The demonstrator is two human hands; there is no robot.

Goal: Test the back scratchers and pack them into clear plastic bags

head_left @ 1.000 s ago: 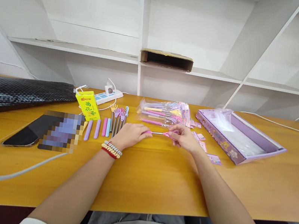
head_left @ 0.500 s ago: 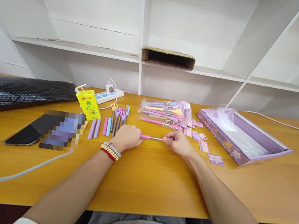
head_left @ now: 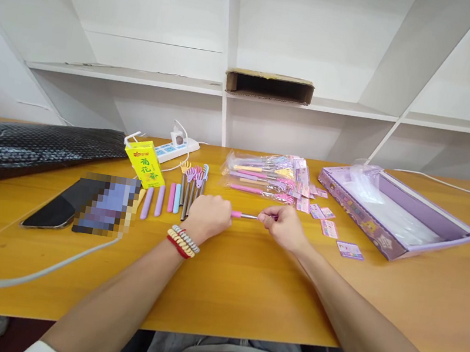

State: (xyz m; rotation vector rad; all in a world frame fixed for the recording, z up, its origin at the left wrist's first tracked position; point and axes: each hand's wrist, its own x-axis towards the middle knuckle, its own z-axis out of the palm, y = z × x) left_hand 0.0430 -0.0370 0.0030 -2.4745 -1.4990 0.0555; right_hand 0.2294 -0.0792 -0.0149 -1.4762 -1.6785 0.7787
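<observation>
Head view: your left hand (head_left: 210, 218) and right hand (head_left: 284, 226) are gripping a pink-handled rod (head_left: 246, 216) roughly paralleling the bench (head_left: 250, 303)'s near edge.

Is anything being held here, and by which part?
A pink-handled rod: the left grip closes around its pink handle; the right grip pinches the opposite end, largely hidden from view.

A slim rod (head_left: 245, 216) is spanning the gap between left hand (head_left: 210, 218) and right hand (head_left: 284, 226), running level left to right, its pink handle (head_left: 236, 214) showing partly (fingers are covering the rest), its metal shaft (head_left: 250, 217) gleaming.
</observation>
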